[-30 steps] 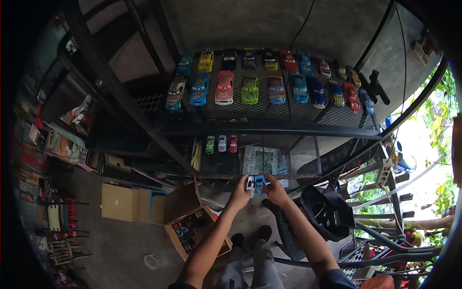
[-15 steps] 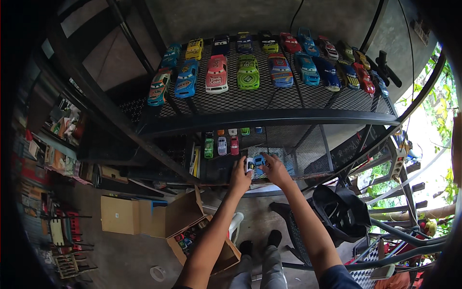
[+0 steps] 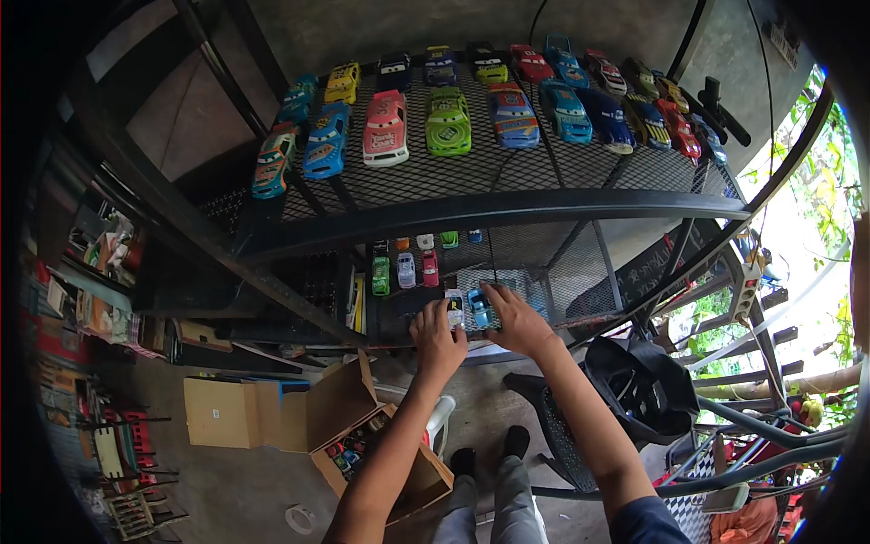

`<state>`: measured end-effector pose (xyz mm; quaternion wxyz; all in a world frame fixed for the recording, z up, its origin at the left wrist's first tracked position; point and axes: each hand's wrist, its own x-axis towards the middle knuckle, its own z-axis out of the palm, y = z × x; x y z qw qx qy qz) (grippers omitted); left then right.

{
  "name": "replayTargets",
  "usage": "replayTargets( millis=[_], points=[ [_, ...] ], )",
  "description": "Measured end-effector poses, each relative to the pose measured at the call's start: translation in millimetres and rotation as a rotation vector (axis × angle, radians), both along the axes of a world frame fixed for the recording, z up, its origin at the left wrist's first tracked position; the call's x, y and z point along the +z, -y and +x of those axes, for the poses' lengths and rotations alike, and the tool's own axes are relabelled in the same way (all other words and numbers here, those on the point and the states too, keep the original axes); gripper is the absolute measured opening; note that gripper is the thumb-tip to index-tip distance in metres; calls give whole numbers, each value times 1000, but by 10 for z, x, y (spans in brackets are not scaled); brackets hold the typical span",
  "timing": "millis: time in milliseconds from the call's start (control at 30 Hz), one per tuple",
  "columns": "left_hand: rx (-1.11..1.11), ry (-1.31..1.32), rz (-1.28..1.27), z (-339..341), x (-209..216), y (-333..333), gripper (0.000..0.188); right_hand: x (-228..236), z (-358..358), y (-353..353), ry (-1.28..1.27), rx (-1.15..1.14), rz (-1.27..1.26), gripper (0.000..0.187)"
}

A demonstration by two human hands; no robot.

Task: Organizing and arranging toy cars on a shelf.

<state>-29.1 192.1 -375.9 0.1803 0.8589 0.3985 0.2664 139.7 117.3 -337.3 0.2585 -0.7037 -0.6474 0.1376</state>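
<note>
On the lower mesh shelf, my left hand (image 3: 439,343) has its fingers closed about the near end and left side of a white toy car (image 3: 455,306) with dark and yellow markings. Just right of it is a blue toy car (image 3: 478,309), gripped at its right side by my right hand (image 3: 518,325), whose fingers curl over it. The two cars lie side by side, pointing away from me. Farther left on this shelf stand a green toy car (image 3: 381,275), a pale lilac one (image 3: 406,270) and a dark pink one (image 3: 430,268), with several others partly hidden behind them.
The upper mesh shelf (image 3: 507,201) overhangs my hands and carries two rows of larger toy cars. An open cardboard box (image 3: 340,403) with more toy cars stands on the floor at left. A black bag (image 3: 639,390) sits on a chair (image 3: 548,426) at right.
Both hands have lowered the white and blue cars onto the lower shelf, slightly leftward, turning them to lie side by side. The head view has shifted a little.
</note>
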Motion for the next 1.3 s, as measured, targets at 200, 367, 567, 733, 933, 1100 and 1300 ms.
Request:
replayTargets(
  millis=[200,367,567,733,933,1100,1300],
  points=[
    [-134,26,-1,-157,-53,10,64,-77,-36,55,0,-22,7,82],
    [-115,-65,-63,-93,51,-22,66,-57,-103,7,65,-55,-81,76],
    [-156,-268,67,-46,98,-128,62,-70,-79,-119,181,-121,-109,62],
    [-175,-293,-11,41,145,-251,60,-156,-56,-207,241,-142,-60,59],
    [-185,-330,-12,56,190,-294,62,-89,-99,-256,222,-203,-183,61],
    [-165,-243,-17,23,242,-353,68,-74,69,-161,-63,-124,-111,82],
    [-332,-286,150,84,296,-446,58,30,170,-341,121,40,-37,78]
  ],
)
